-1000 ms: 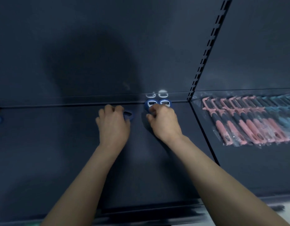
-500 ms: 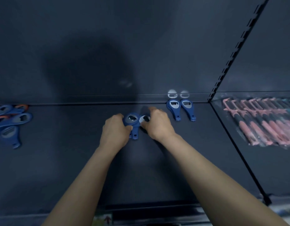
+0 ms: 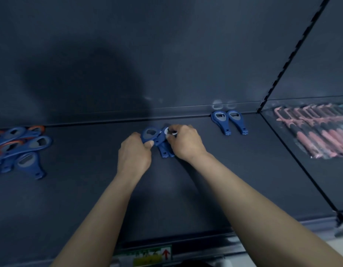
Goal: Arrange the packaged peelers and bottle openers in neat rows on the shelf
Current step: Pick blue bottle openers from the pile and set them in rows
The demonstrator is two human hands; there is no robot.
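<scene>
Inspecting from the front lip inward, we note a yellow-green paper price label on the dark blue metal shelf. Mid-shelf, the left hand has its grip clamped on the round head of a blue plastic bottle opener. The right hand has its grip pinched on an overlapping second blue opener.

To the left lies a loose heap of blue and orange openers, and in the right bay bagged pink-handled peelers. Two blue openers lie side by side at the back wall.

We judge the step in hand to be separating the held openers. The next move calls for laying them beside that pair, handles parallel.
</scene>
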